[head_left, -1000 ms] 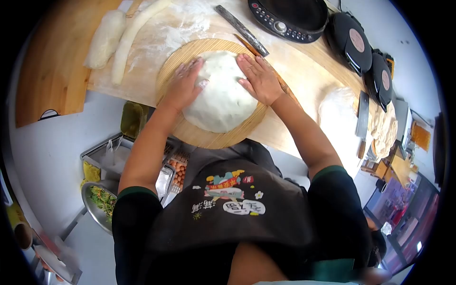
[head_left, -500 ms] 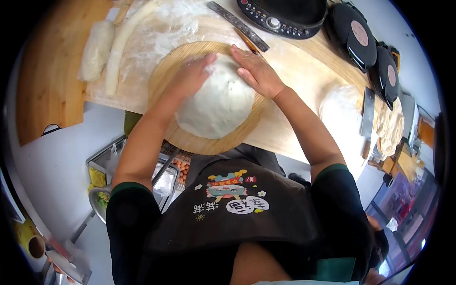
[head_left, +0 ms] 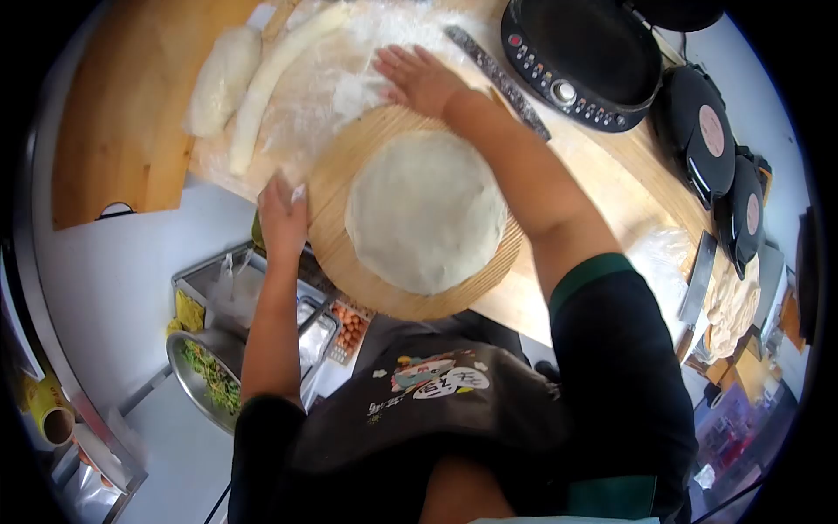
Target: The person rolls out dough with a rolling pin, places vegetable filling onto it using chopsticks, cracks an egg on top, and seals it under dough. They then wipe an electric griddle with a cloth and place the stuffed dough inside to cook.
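The right hand [head_left: 417, 80] has its fingers spread, grasping nothing, by the floury table [head_left: 286, 148]; the left hand [head_left: 284, 214] curls beside the round board [head_left: 332, 205], its grip unclear. Resting there, the dough [head_left: 426, 214] looks soft, weighty, easily dented: best supported underneath.

The right hand [head_left: 421, 80] reaches far forward, spread and flattened, while the left hand [head_left: 284, 214] is farther back.
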### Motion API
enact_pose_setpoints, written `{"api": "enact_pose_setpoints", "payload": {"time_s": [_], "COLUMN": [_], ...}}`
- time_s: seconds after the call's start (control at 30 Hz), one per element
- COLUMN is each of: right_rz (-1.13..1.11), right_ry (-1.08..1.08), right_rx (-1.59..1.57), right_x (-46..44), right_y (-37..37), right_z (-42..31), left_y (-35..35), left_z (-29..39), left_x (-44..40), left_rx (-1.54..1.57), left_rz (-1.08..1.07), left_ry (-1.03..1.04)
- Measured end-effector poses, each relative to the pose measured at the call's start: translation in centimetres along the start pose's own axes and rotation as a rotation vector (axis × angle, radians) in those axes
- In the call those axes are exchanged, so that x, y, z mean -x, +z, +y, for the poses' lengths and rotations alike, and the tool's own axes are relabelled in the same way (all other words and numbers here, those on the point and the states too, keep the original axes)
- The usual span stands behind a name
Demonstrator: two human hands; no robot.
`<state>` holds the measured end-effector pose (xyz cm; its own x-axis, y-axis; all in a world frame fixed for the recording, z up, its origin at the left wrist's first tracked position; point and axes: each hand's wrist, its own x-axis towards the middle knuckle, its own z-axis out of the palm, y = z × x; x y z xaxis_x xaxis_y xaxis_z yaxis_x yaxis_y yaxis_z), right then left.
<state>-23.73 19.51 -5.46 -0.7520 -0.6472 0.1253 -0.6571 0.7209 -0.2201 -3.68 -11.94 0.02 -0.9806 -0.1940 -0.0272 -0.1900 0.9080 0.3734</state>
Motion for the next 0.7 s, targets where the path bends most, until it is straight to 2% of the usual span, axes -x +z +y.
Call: {"api": "enact_pose_setpoints", "payload": {"time_s": [0.03,0.07,0.1,0.17,0.2,0.33,0.4,0.5,0.6,0.7], "right_rz": [-0.014,-0.136,-0.139,-0.147,-0.139,-0.132,-0.161,-0.124,-0.156,-0.235], "right_ry": [-0.039,-0.03,-0.032,-0.031,-0.048,-0.06,-0.054,-0.023,0.006,0.046], "right_rx": [0.004,-0.165,-0.269,-0.475,-0.433,-0.258,-0.128,-0.017,0.138,0.137], "right_x": [0.3,1.1,2.6,6.3,8.4,14.5,15.3,15.3,14.7,14.9], "right_y": [-0.4,-2.4,-3.4,-5.2,-6.1,-8.0,-7.8,-6.8,-7.1,-7.7], "right_z": [0.4,0.6,0.9,1.1,1.0,-1.1,-1.9,-4.1,-5.5,-5.6], "left_y": [-1.1,-1.0,-0.7,-0.8,-0.8,-0.5,-1.0,-2.2,-2.4,-1.1], "left_z": [1.0,0.6,0.3,1.1,1.4,-0.7,-1.5,-0.2,-0.3,-0.3], "left_x": [2.3,5.0,7.2,10.3,11.1,7.6,4.1,1.3,2.1,5.1], "left_rx": [0.083,0.228,0.378,0.878,1.131,1.055,0.667,0.16,0.014,0.017], "left_rz": [-0.047,-0.096,-0.144,-0.41,-0.54,-0.372,-0.29,-0.032,0.11,0.044], "left_ry": [-0.195,-0.3,-0.399,-0.657,-0.78,-0.681,-0.494,-0.18,0.131,0.141]}}
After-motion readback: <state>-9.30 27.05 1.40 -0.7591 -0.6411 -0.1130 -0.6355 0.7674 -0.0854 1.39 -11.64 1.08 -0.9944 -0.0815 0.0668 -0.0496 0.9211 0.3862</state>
